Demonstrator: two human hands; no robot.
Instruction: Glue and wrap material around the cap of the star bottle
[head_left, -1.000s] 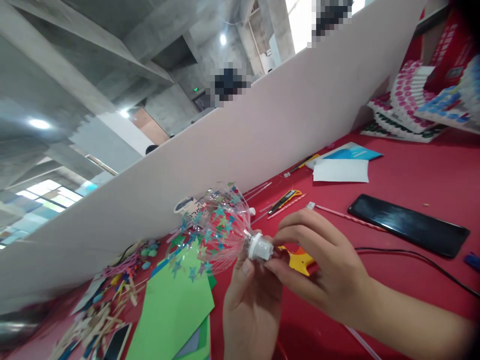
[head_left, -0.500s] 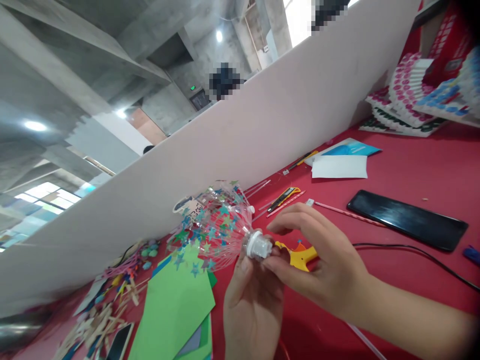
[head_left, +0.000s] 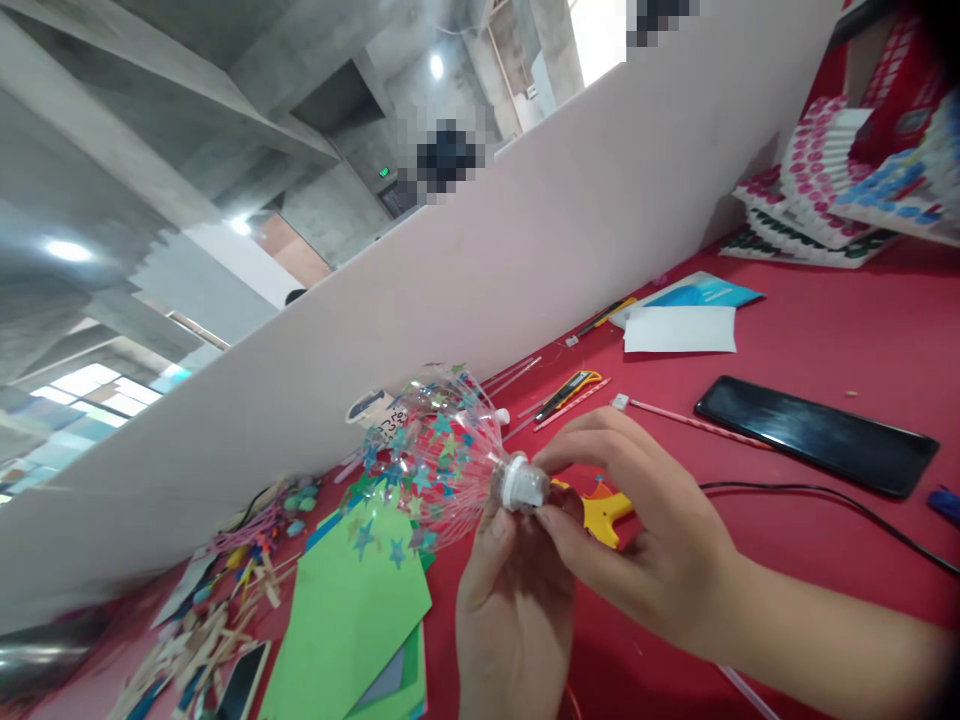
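I have the left hand (head_left: 514, 600) grasping, fingers round the clear plastic star-flecked tassel (head_left: 442, 455)'s white-ringed neck (head_left: 519, 484), right of the light-green paper sheets (head_left: 337, 620); the right hand (head_left: 645, 510)'s fingers touch its tip, grip unclear.

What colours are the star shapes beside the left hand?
The star shapes are mostly blue and green; the head view, the only one, shows them.

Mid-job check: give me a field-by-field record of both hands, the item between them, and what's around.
Left hand: grips the star piece around its neck
Right hand: fingertips at the neck's end; exact contact unclear
Neck: clear, with a white ring
Strands: fan out from the neck, bearing stars
Behind right hand: yellow tool, partly hidden
Right side: black phone
Left side: green paper, wooden sticks
Surface: red table
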